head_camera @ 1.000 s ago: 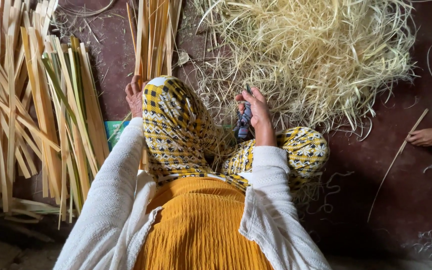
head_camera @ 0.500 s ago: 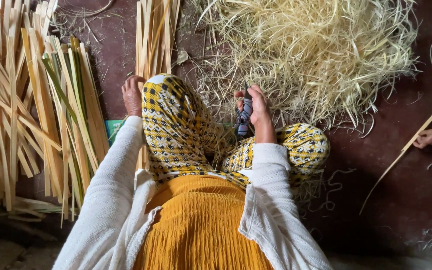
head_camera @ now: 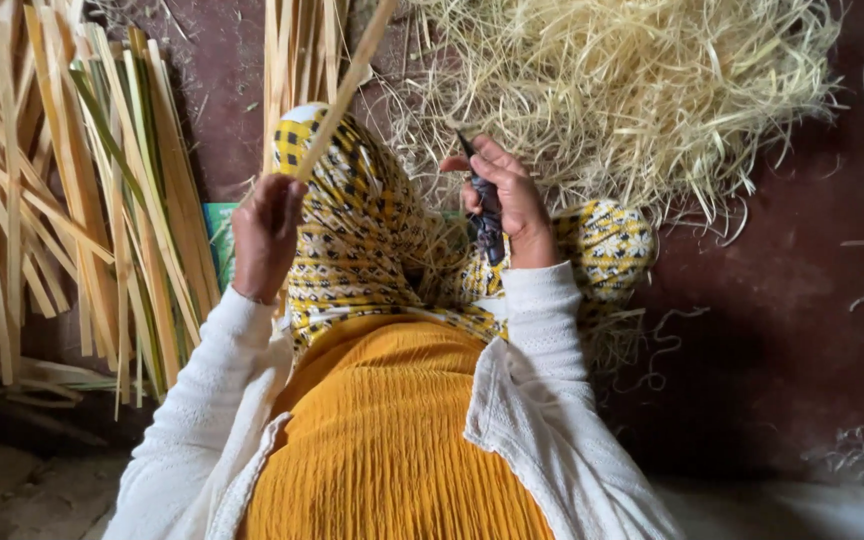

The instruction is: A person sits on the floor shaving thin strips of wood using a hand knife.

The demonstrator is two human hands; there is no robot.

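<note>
Left hand [head_camera: 267, 235] has lifted from beside the knee, now gripping a bamboo strip [head_camera: 347, 85] angled up over the patterned knee [head_camera: 352, 200]; right hand [head_camera: 507, 205] closed around a dark knife [head_camera: 487, 215], blade pointing toward the shavings pile [head_camera: 622, 90], probably ready for splitting

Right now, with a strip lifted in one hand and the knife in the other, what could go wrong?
The knife in the right hand sits just above the patterned knee, so a slip could cut cloth or leg. The bamboo strip in the left hand is thin and may splinter or snap.
</note>
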